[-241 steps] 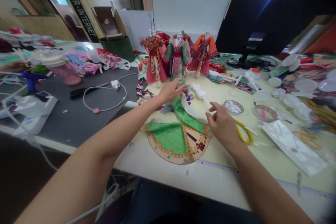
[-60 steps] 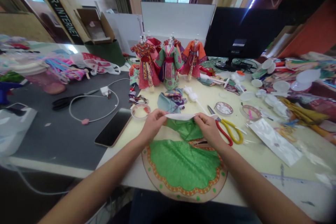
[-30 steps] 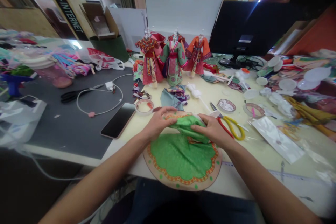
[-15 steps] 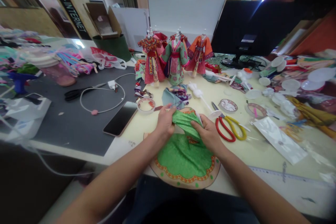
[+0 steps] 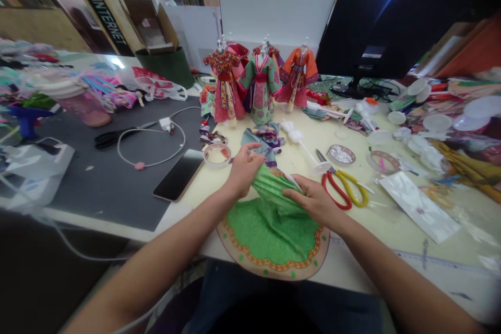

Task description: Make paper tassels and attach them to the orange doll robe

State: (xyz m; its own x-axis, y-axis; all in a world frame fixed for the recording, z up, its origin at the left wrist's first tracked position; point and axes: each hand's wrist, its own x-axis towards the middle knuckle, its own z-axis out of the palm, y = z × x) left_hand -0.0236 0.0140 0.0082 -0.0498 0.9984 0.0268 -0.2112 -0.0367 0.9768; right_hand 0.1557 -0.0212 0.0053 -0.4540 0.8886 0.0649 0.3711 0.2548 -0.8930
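A green cloth with a scalloped orange and beige border hangs partly over the table's front edge. Its upper part is stretched between both hands. My left hand pinches the upper left corner of the cloth. On the right side, my right hand grips the gathered cloth with the thumb on top; a bit of white shows by its fingers. Just beyond my left hand lies a crumpled blue and purple cloth. Scissors with red and yellow handles rest right of my right hand.
Dressed doll figures stand at the back before a monitor. A phone, a tape roll and a white cable lie left. A white stand, more rolls and a clear ruler are around the right side.
My left hand has moved slightly left and up, its fingers now more extended. The upper green cloth is pulled longer and flatter between the hands. The view has shifted slightly.
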